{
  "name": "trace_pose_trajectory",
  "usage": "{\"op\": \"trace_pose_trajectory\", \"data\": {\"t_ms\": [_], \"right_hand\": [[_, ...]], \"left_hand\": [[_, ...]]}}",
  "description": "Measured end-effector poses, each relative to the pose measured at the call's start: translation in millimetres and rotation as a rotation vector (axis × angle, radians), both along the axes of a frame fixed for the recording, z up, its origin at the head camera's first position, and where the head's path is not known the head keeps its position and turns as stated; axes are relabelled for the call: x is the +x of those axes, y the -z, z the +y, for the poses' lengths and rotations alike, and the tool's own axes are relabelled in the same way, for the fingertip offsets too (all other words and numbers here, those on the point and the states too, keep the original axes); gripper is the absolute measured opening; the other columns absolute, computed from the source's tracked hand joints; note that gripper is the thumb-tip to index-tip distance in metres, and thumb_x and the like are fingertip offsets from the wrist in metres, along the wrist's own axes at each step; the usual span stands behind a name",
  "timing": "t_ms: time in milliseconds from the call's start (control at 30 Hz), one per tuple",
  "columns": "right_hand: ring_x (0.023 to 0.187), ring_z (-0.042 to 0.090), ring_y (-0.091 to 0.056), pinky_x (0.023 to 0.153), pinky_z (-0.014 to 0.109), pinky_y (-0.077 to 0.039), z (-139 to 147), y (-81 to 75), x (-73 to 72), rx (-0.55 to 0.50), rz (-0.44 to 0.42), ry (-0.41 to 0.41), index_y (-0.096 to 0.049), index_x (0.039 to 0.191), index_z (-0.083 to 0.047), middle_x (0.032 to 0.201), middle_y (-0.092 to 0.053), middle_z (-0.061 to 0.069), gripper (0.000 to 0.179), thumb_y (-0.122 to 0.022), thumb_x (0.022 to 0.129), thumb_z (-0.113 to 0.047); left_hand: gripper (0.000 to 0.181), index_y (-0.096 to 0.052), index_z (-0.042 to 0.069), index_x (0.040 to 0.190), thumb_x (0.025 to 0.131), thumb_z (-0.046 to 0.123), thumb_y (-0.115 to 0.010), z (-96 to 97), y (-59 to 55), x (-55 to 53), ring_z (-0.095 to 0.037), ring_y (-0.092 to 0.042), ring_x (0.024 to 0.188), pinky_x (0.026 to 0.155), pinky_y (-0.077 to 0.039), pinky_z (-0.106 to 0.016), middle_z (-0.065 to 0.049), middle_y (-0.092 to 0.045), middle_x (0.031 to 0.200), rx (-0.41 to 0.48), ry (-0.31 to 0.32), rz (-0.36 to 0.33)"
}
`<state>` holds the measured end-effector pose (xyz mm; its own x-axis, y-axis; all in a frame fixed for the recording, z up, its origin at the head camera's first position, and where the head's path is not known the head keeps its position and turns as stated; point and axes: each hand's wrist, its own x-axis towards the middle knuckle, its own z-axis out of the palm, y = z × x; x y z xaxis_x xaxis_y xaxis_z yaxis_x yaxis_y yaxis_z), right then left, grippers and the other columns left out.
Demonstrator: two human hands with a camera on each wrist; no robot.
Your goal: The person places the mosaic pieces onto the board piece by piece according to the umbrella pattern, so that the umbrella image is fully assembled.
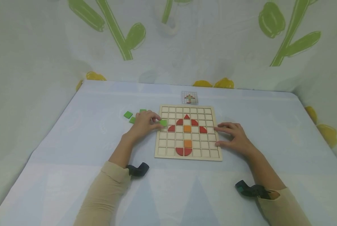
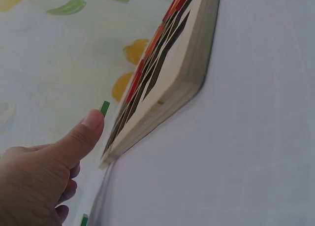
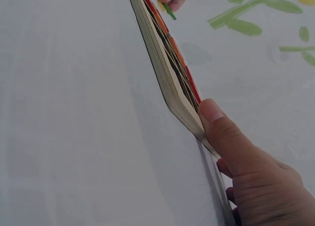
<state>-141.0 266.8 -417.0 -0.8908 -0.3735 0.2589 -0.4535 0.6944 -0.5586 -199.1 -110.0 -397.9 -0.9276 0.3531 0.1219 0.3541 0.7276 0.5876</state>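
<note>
A pale wooden grid board [image 1: 162, 143] lies flat on the table, with red and orange pieces set in its cells. Over its left edge, my left hand [image 1: 143, 123] pinches a green square tile [image 1: 163, 122] between thumb and fingers. The left wrist view shows that tile [image 2: 105, 108] edge-on at the thumb tip, above the board's surface. At the opposite edge, my right hand [image 1: 234, 138] touches the board with thumb and fingertips spread apart. In the right wrist view the thumb [image 3: 212, 110] rests against the board's edge.
Loose green tiles [image 1: 128, 115] lie left of the board, partly behind the left hand. A small card [image 1: 189, 97] with a gridded picture lies just beyond the board. A patterned cloth [image 1: 213, 40] rises behind the table. Dark bands [image 1: 138, 169] sit on both wrists.
</note>
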Motion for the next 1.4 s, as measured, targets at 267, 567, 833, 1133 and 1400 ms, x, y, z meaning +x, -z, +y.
{"op": "trace_pose_trajectory", "data": {"t_ms": [267,567,833,1133,1400], "right_hand": [[0.114,0.037,-0.037,0.089,0.054,-0.029,-1,1.0,1.6,0.011,-0.029,0.015,-0.064,0.121,-0.006,0.125,-0.053,0.018,0.058,-0.083,0.069,-0.024],[0.113,0.037,-0.037,0.087,0.054,-0.029,-2,-0.6,3.0,0.018,-0.042,0.028,-0.064,0.121,-0.007,0.126,-0.053,0.017,0.057,-0.082,0.07,-0.025],[0.113,0.036,-0.038,0.088,0.052,-0.029,-3,-0.8,2.3,0.011,-0.021,0.022,-0.064,0.12,-0.008,0.125,-0.053,0.017,0.057,-0.083,0.069,-0.024],[0.113,0.036,-0.038,0.088,0.052,-0.029,-1,-2.1,0.9,0.01,-0.012,0.016,-0.064,0.12,-0.007,0.125,-0.053,0.018,0.058,-0.083,0.068,-0.022],[0.112,0.036,-0.038,0.088,0.051,-0.029,-1,-3.5,1.2,0.001,-0.017,0.013,-0.065,0.12,-0.006,0.125,-0.053,0.018,0.057,-0.083,0.068,-0.022]], "left_hand": [[0.035,-0.069,0.013,0.103,0.078,0.035,-0.076,8.8,1.1,-3.1,-0.02,-0.047,0.087,0.087,-0.027,-0.042,-0.001,-0.06,0.088,0.001,0.017,0.003],[0.033,-0.07,0.016,0.103,0.079,0.038,-0.075,25.4,5.9,-9.2,-0.019,-0.046,0.087,0.083,-0.03,-0.041,0.0,-0.06,0.088,0.017,0.053,0.003],[0.032,-0.07,0.018,0.102,0.079,0.04,-0.074,39.6,8.2,-13.3,-0.017,-0.046,0.089,0.084,-0.03,-0.039,0.003,-0.061,0.091,0.031,0.061,-0.007],[0.033,-0.07,0.019,0.103,0.08,0.042,-0.073,62.0,6.4,-17.2,-0.015,-0.047,0.09,0.087,-0.028,-0.041,0.005,-0.06,0.089,0.067,0.092,-0.023],[0.037,-0.07,0.018,0.106,0.08,0.044,-0.072,77.6,10.2,-23.1,-0.016,-0.044,0.085,0.081,-0.027,-0.039,0.004,-0.057,0.084,0.017,0.134,-0.02]]}}
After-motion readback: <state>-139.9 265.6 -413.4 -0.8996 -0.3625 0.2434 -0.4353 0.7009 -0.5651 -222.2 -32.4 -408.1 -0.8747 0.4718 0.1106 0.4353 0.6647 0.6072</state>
